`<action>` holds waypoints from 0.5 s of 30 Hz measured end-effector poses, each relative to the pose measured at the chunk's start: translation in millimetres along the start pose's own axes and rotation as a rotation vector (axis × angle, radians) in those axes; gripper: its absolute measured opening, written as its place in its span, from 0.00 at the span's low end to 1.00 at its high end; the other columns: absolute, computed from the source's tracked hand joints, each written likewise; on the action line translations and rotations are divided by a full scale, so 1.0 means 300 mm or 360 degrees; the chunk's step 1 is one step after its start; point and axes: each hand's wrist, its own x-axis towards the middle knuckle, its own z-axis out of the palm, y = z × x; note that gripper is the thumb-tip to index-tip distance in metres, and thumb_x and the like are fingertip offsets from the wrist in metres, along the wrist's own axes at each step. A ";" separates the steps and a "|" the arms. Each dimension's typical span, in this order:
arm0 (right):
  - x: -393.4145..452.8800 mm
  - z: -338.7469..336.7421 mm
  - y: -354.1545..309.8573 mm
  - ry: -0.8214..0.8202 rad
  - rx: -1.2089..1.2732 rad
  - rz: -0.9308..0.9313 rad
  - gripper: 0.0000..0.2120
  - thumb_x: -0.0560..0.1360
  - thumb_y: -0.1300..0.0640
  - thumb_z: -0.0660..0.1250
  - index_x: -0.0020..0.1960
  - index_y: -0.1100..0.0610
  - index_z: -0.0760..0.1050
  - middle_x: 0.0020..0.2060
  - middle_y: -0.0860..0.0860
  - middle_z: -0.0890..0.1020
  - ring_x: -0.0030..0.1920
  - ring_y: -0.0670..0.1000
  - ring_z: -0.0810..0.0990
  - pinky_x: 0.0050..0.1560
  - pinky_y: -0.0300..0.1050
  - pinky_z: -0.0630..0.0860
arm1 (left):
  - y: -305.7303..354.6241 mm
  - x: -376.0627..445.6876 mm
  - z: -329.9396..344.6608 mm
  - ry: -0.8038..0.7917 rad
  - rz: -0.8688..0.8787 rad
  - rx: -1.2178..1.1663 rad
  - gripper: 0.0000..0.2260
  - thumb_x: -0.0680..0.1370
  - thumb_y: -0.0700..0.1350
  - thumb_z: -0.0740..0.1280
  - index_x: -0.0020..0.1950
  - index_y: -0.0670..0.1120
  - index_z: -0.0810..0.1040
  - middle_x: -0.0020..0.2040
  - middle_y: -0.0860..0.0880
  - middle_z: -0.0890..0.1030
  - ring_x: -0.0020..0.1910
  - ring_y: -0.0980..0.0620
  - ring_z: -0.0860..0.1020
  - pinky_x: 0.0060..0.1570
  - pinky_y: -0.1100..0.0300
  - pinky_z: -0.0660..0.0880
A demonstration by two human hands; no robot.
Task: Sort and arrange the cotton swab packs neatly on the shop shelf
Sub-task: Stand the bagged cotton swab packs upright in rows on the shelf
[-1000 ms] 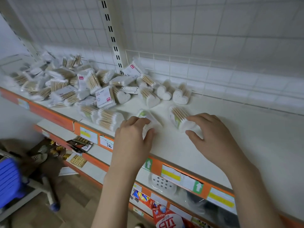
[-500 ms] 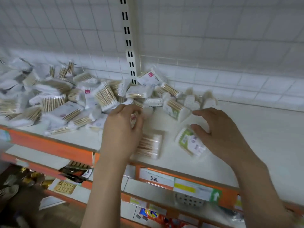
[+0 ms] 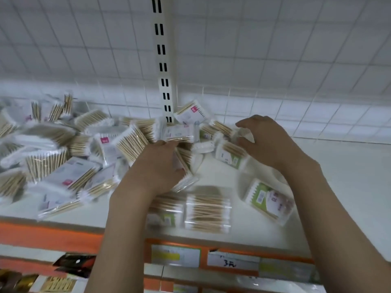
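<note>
- Left hand (image 3: 157, 166): fingers curled round a swab pack (image 3: 183, 166) at the heap's (image 3: 63, 157) 3 o'clock edge, mid-shelf (image 3: 338, 166).
- Right hand (image 3: 268, 142): fingers curved, apart, over a green-label pack (image 3: 229, 154); hold uncertain.
- Sorted packs: two flat packs (image 3: 207, 210) at 6 o'clock, near the shelf lip.
- Risk: pulling from the heap probably drags neighbours; the front packs could slide off.

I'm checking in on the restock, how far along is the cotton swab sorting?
Early. Done: two packs lie side by side at the shelf front. In hand: the left hand grips a pack; the right hand hovers over green-label packs. Left: the jumbled pile.
</note>
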 end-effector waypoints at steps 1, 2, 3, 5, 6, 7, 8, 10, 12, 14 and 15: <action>0.035 0.008 0.008 -0.0051 -0.0040 0.0016 0.20 0.77 0.53 0.61 0.67 0.55 0.69 0.62 0.54 0.74 0.63 0.56 0.69 0.62 0.50 0.67 | -0.008 0.005 0.001 -0.0052 -0.0011 0.0002 0.23 0.73 0.50 0.68 0.65 0.45 0.68 0.58 0.45 0.73 0.61 0.44 0.69 0.58 0.55 0.68; 0.068 0.019 0.017 -0.0102 -0.0068 0.0033 0.20 0.77 0.54 0.61 0.68 0.55 0.68 0.63 0.54 0.73 0.64 0.56 0.69 0.62 0.49 0.67 | -0.015 0.008 0.003 -0.0086 -0.0021 -0.0002 0.25 0.73 0.51 0.67 0.68 0.47 0.66 0.61 0.46 0.72 0.63 0.44 0.68 0.61 0.53 0.67; 0.097 0.032 0.026 -0.0145 -0.0089 0.0047 0.20 0.76 0.54 0.62 0.68 0.55 0.68 0.63 0.53 0.73 0.64 0.55 0.68 0.62 0.49 0.66 | -0.022 0.008 0.004 -0.0106 -0.0030 -0.0008 0.28 0.73 0.51 0.67 0.71 0.49 0.63 0.64 0.46 0.70 0.65 0.45 0.66 0.63 0.52 0.66; 0.145 0.063 0.044 -0.0223 -0.0121 0.0082 0.21 0.75 0.55 0.63 0.68 0.54 0.68 0.64 0.53 0.72 0.65 0.55 0.68 0.62 0.48 0.66 | -0.032 0.004 0.008 -0.0113 -0.0020 -0.0005 0.31 0.73 0.51 0.67 0.74 0.52 0.58 0.68 0.49 0.67 0.68 0.47 0.62 0.66 0.50 0.63; 0.165 0.079 0.051 -0.0265 -0.0135 0.0103 0.21 0.75 0.55 0.63 0.68 0.54 0.68 0.64 0.53 0.72 0.65 0.55 0.68 0.62 0.48 0.66 | -0.035 0.000 0.009 -0.0106 -0.0012 -0.0012 0.32 0.73 0.50 0.67 0.74 0.53 0.57 0.69 0.51 0.66 0.68 0.48 0.62 0.66 0.51 0.62; 0.183 0.093 0.056 -0.0308 -0.0154 0.0115 0.22 0.74 0.55 0.64 0.67 0.54 0.69 0.64 0.53 0.72 0.65 0.55 0.68 0.61 0.47 0.66 | -0.039 -0.004 0.010 -0.0096 -0.0008 -0.0031 0.32 0.73 0.49 0.67 0.74 0.53 0.56 0.69 0.51 0.66 0.68 0.49 0.61 0.66 0.51 0.62; 0.199 0.107 0.060 -0.0349 -0.0181 0.0111 0.21 0.74 0.54 0.64 0.67 0.54 0.69 0.63 0.54 0.73 0.63 0.55 0.69 0.59 0.47 0.67 | -0.042 -0.006 0.011 -0.0085 -0.0002 -0.0049 0.32 0.73 0.47 0.67 0.74 0.54 0.56 0.69 0.52 0.65 0.68 0.49 0.61 0.66 0.51 0.62; 0.224 0.129 0.066 -0.0409 -0.0257 0.0087 0.19 0.75 0.53 0.62 0.64 0.54 0.71 0.60 0.54 0.75 0.59 0.56 0.72 0.54 0.46 0.68 | -0.048 -0.009 0.011 -0.0061 0.0016 -0.0077 0.32 0.73 0.45 0.67 0.74 0.53 0.57 0.68 0.52 0.66 0.67 0.50 0.61 0.66 0.51 0.62; 0.242 0.136 0.071 -0.0418 -0.0297 0.0097 0.18 0.75 0.52 0.62 0.65 0.54 0.71 0.60 0.53 0.76 0.59 0.55 0.73 0.54 0.46 0.68 | -0.055 -0.008 0.011 -0.0031 0.0039 -0.0098 0.32 0.73 0.44 0.67 0.74 0.53 0.58 0.66 0.51 0.68 0.66 0.49 0.63 0.65 0.51 0.63; 0.251 0.133 0.075 -0.0419 -0.0288 0.0114 0.15 0.75 0.53 0.62 0.61 0.53 0.73 0.57 0.52 0.78 0.55 0.54 0.75 0.50 0.44 0.69 | -0.057 -0.006 0.007 -0.0001 0.0060 -0.0119 0.31 0.73 0.43 0.68 0.73 0.53 0.60 0.61 0.50 0.70 0.64 0.48 0.65 0.63 0.52 0.66; 0.251 0.131 0.075 -0.0426 -0.0276 0.0114 0.12 0.75 0.54 0.62 0.57 0.54 0.75 0.53 0.52 0.79 0.50 0.53 0.75 0.46 0.43 0.70 | -0.056 -0.005 0.004 0.0026 0.0067 -0.0133 0.31 0.72 0.42 0.67 0.73 0.53 0.61 0.57 0.49 0.70 0.61 0.48 0.66 0.61 0.53 0.67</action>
